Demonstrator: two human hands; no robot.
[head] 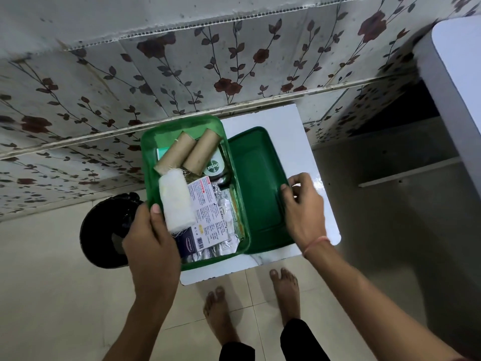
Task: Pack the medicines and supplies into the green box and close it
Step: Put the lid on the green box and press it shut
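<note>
Packing looks finished, so the step in hand is judged to be closing. The green box point(194, 126) sits on the left half of the white tabletop point(273, 121), reaching its far edge, and holds two brown paper-wrapped rolls point(187, 152), a white gauze roll point(177, 201), a Dettol container point(213, 166), a printed carton point(205, 204) and crinkled foil blister strips point(221, 246). The left hand point(151, 238) grips the box's near-left rim, thumb over the edge, fingers hidden beneath. The right hand point(304, 204) rests on the green lid point(257, 183), which lies flat beside the box near the right edge; its fingers curl loosely at the lid's right rim, pinching or about to pinch it.

To do this well, the left hand should steady the box while the right lifts the lid level, lines up the rounded corners, then presses around the rim. The gauze rides high and may need flattening first.

Box and lid are smooth, glossy plastic with rounded corners; the gauze is soft and fraying, the rolls matte and cylindrical.
</note>
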